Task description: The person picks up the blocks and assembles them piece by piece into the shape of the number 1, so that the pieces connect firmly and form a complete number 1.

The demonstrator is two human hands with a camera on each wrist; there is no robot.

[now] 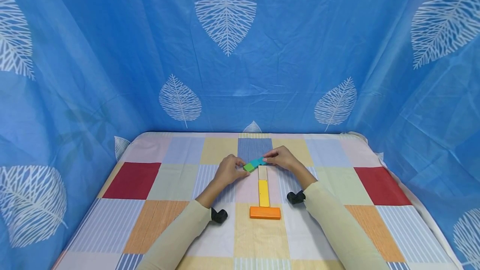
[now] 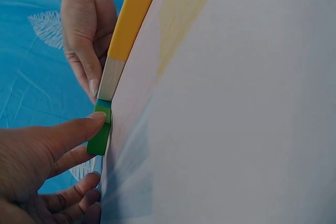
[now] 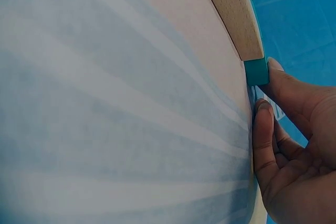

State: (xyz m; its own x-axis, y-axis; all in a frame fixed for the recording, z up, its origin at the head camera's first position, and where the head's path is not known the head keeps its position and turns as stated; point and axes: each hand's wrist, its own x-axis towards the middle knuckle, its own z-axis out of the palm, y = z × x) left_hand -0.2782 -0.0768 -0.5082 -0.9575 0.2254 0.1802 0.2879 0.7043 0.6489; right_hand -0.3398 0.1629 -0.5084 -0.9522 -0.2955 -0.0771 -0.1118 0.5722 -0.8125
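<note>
A short slanted row of blocks lies at the far end of an upright line of blocks. At the row's left end is a green block (image 1: 249, 167), which my left hand (image 1: 229, 170) pinches between thumb and index finger. The row's right end is a teal block (image 3: 256, 72). My right hand (image 1: 283, 158) has its thumb against this block and its curled index finger round the far side. Close by both hands, a bare wood block (image 1: 263, 173) meets the teal end. A yellow block (image 1: 264, 193) follows it toward me.
An orange block (image 1: 265, 213) lies crosswise at the near end of the line. All blocks rest on a patchwork cloth (image 1: 172, 182). Blue leaf-print curtains (image 1: 258, 91) stand behind and at both sides. A black wrist-worn fitting (image 1: 219, 216) sits at the left wrist, another on the right.
</note>
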